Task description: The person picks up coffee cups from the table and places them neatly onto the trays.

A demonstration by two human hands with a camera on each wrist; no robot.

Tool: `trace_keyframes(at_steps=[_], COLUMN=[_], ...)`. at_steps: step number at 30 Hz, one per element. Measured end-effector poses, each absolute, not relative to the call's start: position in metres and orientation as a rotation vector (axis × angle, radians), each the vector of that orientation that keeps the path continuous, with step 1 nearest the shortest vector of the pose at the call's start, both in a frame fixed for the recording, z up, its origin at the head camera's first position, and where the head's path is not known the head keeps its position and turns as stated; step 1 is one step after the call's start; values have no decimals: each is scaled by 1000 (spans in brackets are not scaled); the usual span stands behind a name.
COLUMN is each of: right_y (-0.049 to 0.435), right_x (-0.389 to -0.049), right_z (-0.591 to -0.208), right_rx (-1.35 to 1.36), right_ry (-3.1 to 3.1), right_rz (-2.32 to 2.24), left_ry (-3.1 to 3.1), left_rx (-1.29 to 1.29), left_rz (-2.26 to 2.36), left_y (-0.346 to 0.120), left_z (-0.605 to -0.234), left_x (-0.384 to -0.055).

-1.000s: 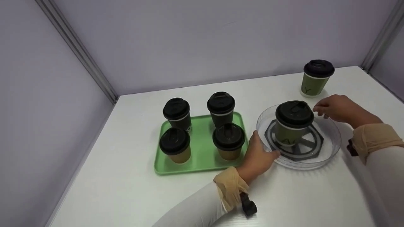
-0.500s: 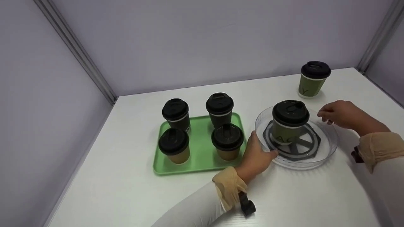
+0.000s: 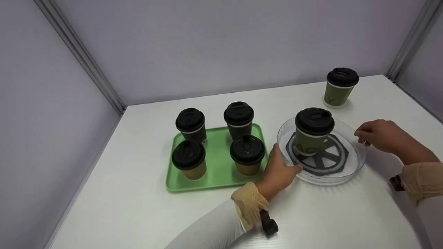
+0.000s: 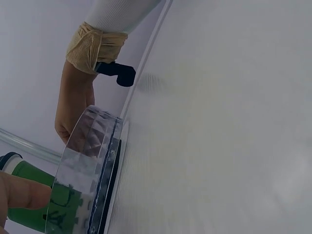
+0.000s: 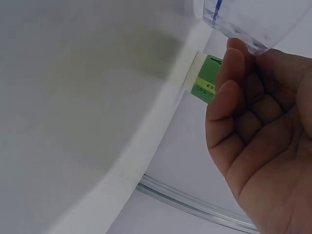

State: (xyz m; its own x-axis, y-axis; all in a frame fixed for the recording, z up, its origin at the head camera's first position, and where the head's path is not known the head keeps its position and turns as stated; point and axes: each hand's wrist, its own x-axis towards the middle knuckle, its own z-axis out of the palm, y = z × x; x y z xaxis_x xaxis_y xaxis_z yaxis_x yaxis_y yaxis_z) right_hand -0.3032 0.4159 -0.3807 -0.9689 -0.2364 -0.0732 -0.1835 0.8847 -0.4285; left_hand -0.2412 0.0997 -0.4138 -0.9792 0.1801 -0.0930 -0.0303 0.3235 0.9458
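Note:
A green paper coffee cup (image 3: 308, 142) with a black lid and dark letters stands upright in a clear round tray (image 3: 339, 180). Under the cup, a dark wheel-like pattern shows through the tray's bottom. My left hand (image 3: 279, 174) lies against the tray's near left side, fingers along its outer wall and the thumb at the rim; the left wrist view shows a fingertip (image 4: 36, 194) at the clear wall. With thumb and index finger, my right hand (image 3: 386, 136) pinches the tray's right rim, its other fingers curled in the right wrist view.
Left of the round tray lies a green rectangular tray (image 3: 218, 162) bearing several black-lidded cups, brown-sleeved in front and dark behind. Another green cup (image 3: 337, 95), marked Y, stands at the back right. Pale walls enclose the white table (image 3: 138, 155).
My right hand has moved down and right, toward me, along the round tray's edge. The cup inside has turned, its lid tab and letters shifting rightward. My left hand keeps its place against the tray.

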Motion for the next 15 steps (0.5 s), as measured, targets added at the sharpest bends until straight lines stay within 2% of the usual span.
trace_keyframes(at_steps=[15], right_y=[413], right_x=[-274], right_z=[-375], right_rx=[-298], right_ry=[2913], right_rz=[-506], left_ry=[2412], left_rx=[213], left_rz=[1760], left_y=[101], left_z=[-414], left_x=[-243])
